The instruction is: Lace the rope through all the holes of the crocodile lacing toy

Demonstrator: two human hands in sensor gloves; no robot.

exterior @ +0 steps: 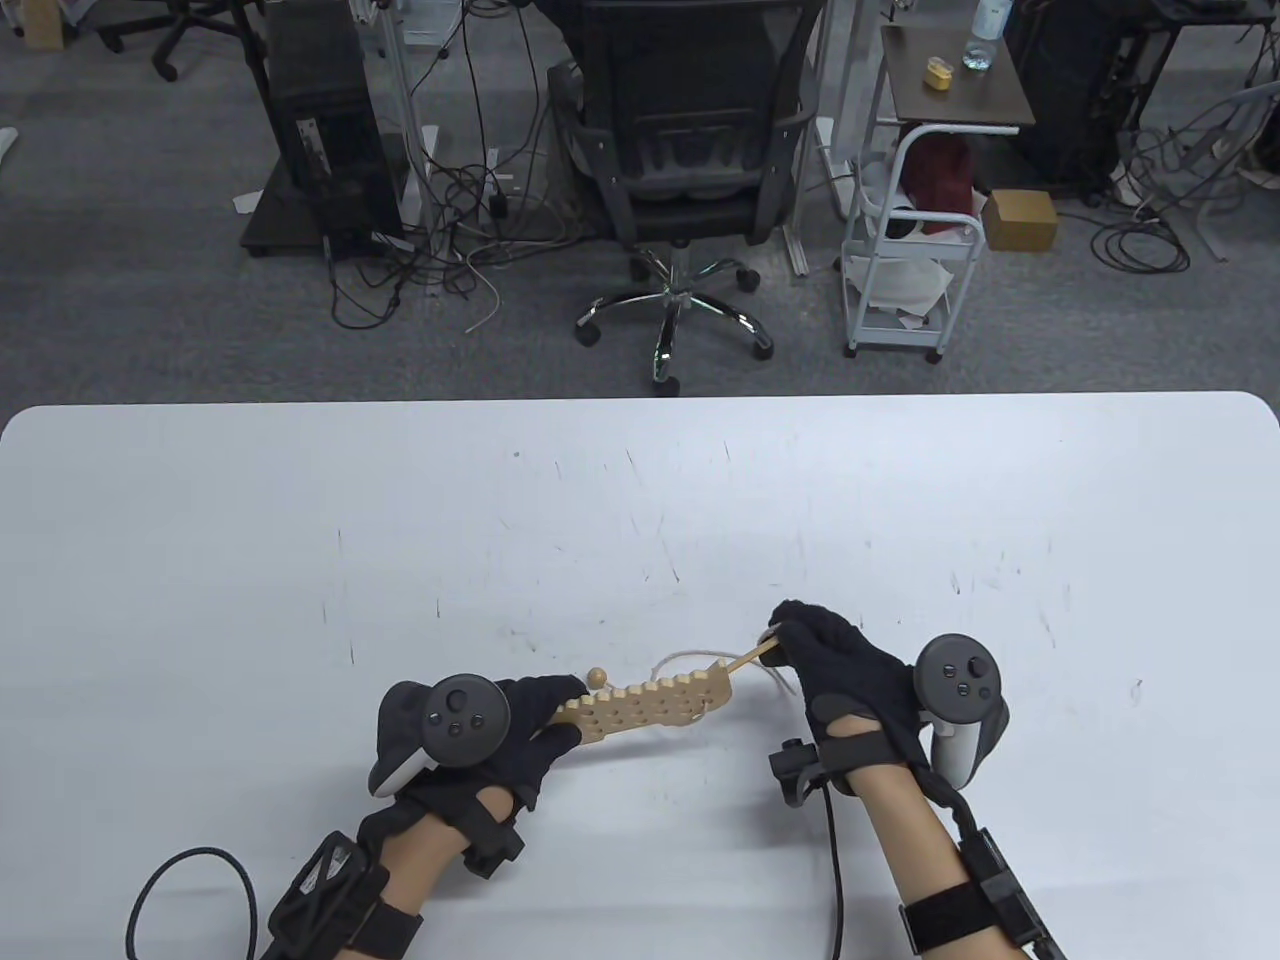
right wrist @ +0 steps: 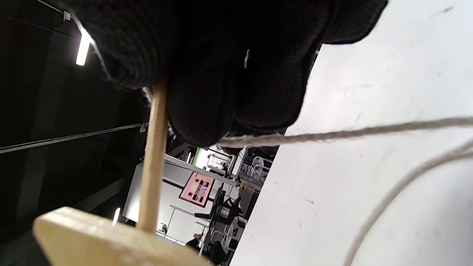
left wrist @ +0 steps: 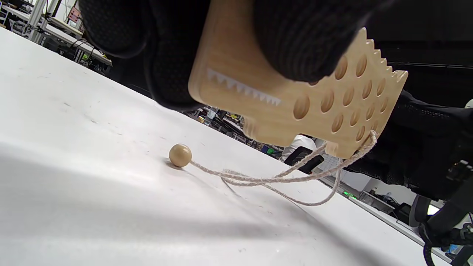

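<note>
White surface (exterior: 640,500) fills the lower frame, office chair (exterior: 680,150) at top center. Crocodile toy (exterior: 640,708) is held off the surface at bottom center, head end gripped by left hand (exterior: 500,735). Wooden needle (exterior: 745,657) is pinched by right hand (exterior: 830,665) at the tail end. Rope (left wrist: 281,179) trails to a bead (left wrist: 180,155) lying on the surface.

We find no readable text, label, brand or number in any view. The crocodile lacing toy (left wrist: 295,99) bears only a row of white painted teeth — no lettering. A pinkish poster (right wrist: 200,187) hangs in the background of the right wrist view — its dark marks are too small and blurred for us to read.
</note>
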